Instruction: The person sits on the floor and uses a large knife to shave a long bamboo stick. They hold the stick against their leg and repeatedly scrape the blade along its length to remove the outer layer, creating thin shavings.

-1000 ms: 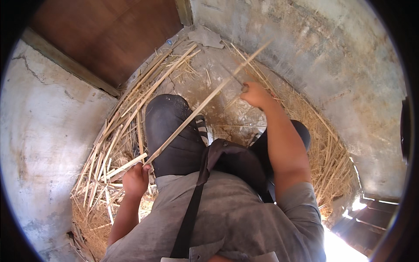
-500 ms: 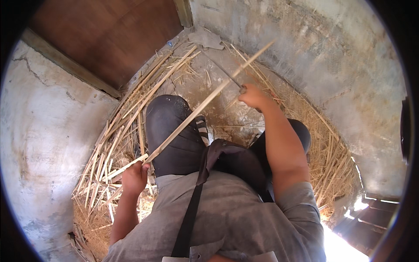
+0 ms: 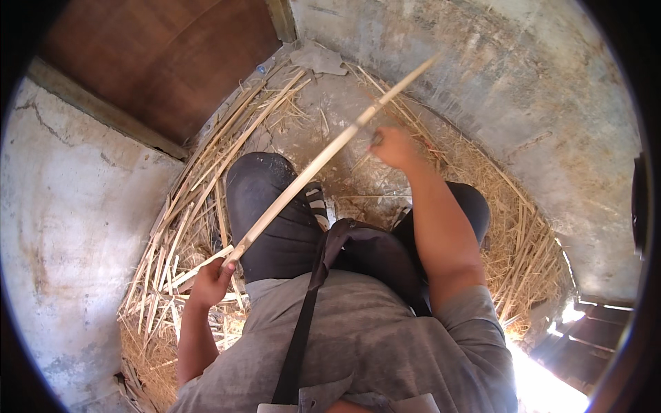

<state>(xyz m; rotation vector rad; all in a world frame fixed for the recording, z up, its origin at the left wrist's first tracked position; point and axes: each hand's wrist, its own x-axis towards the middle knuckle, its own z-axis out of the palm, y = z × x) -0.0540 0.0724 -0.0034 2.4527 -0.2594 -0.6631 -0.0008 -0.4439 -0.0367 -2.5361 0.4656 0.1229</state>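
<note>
A long pale bamboo strip (image 3: 310,173) slants from lower left to upper right, crossing over my bent left knee. My left hand (image 3: 211,281) pinches its lower end between thumb and fingers. At the far side of the strip, my right hand (image 3: 395,147) is closed in a fist and slightly blurred. The dark butt of a knife handle (image 3: 376,140) shows at its fingers; I cannot make out the blade now, though a long thin one showed earlier. The knife hand is apart from the strip, below its upper part.
Many split bamboo strips (image 3: 193,196) lie along the wall on the left. Fine shavings (image 3: 513,255) and more strips are heaped at the right. A flat grey stone piece (image 3: 319,59) lies in the far corner, near a brown door panel (image 3: 165,62). Stained walls curve around me.
The knife's blade has gone from sight as my right hand turned and shifted slightly. The strip has rolled a little, showing a broader pale face. My left hand keeps its grip.
</note>
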